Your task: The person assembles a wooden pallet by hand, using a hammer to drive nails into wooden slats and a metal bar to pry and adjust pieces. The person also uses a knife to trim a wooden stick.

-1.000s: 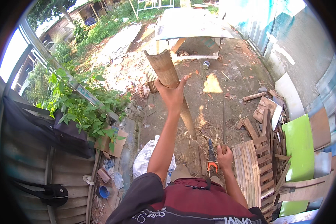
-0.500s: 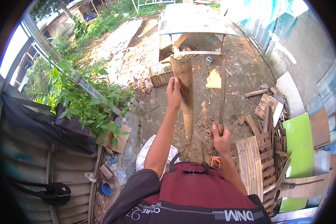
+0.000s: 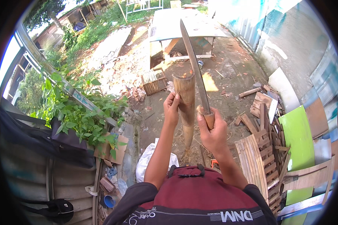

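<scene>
A thick bamboo pole (image 3: 186,99) stands upright in front of me, its wide cut end at the top and its narrower part down near the ground. My left hand (image 3: 172,107) grips its left side below the upper rim. In my right hand (image 3: 214,132) is a machete (image 3: 196,63), held by its wooden handle. The long dark blade points up and away, just right of the bamboo and rising past its top. Straw-like shavings lie around the foot of the pole.
Ahead stands a low table (image 3: 187,28). To the right, scrap wood (image 3: 264,150) is piled beside a green panel (image 3: 294,138). Leafy plants (image 3: 75,116) grow on the left. A white sack (image 3: 146,159) lies near my left arm, and a small slatted crate (image 3: 154,82) sits farther off.
My right hand has raised the machete and brought it left, closer to the bamboo. The bamboo's top sits lower in view, with my left hand still on it.
</scene>
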A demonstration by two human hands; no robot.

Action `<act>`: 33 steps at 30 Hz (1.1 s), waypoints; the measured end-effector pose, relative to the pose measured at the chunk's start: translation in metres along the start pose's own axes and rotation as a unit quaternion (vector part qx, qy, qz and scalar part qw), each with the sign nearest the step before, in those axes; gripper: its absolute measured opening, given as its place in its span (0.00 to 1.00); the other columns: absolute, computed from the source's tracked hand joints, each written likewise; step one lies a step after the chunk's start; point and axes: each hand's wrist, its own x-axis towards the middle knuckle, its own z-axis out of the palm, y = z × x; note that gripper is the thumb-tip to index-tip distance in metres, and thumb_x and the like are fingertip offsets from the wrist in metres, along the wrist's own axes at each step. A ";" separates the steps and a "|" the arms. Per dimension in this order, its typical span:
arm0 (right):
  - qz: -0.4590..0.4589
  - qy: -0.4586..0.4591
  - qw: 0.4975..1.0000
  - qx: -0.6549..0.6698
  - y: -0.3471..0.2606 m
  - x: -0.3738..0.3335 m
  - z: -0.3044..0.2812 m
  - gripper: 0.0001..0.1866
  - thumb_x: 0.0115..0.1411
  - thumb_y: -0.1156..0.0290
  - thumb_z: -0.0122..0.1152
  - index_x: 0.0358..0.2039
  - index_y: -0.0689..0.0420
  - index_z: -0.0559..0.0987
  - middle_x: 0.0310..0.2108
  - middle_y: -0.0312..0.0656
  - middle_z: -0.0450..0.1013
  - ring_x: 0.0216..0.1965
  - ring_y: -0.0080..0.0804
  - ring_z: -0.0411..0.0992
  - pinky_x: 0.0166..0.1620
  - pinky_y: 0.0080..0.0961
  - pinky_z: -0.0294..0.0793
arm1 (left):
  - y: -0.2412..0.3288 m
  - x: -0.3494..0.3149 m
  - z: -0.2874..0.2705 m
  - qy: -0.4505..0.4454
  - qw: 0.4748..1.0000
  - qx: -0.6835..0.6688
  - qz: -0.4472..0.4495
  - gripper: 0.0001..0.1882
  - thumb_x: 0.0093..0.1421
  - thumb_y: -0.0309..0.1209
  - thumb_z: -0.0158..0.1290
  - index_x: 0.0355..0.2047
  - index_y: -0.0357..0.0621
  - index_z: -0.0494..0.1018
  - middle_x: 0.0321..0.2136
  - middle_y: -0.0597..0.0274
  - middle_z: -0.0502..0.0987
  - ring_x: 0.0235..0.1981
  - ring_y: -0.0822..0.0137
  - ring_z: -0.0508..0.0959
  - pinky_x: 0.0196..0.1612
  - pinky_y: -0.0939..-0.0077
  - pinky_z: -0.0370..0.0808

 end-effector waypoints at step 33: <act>-0.013 -0.032 0.998 -0.044 -0.030 -0.017 0.011 0.21 0.64 0.67 0.66 0.51 0.67 0.73 0.27 0.52 0.78 0.28 0.42 0.81 0.33 0.35 0.78 | 0.017 -0.046 -0.012 -0.043 0.995 -0.091 -0.001 0.19 0.71 0.40 0.53 0.51 0.37 0.71 0.48 0.60 0.80 0.50 0.70 0.77 0.56 0.70 0.70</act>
